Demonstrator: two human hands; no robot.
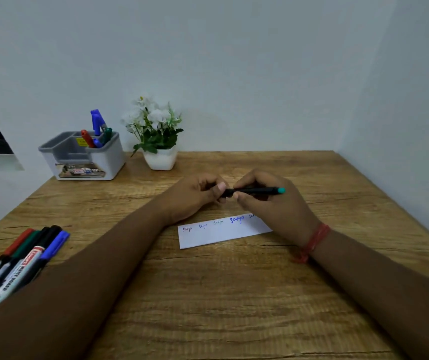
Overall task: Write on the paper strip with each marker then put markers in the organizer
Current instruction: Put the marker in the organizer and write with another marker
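Right now both hands grip one black pen [255,191] above the paper strip [221,231]: left hand [197,196] pinching its nine-o'clock end, right hand [273,203] curled round the barrel.

Two bare arms come in from the bottom of the picture, one from the lower left and one from the lower right. No sleeves show on them. The left hand [195,196] and the right hand [267,203] are near the middle of the picture. A red thread band [313,241] goes round the right wrist in several loops, with a small end hanging down.
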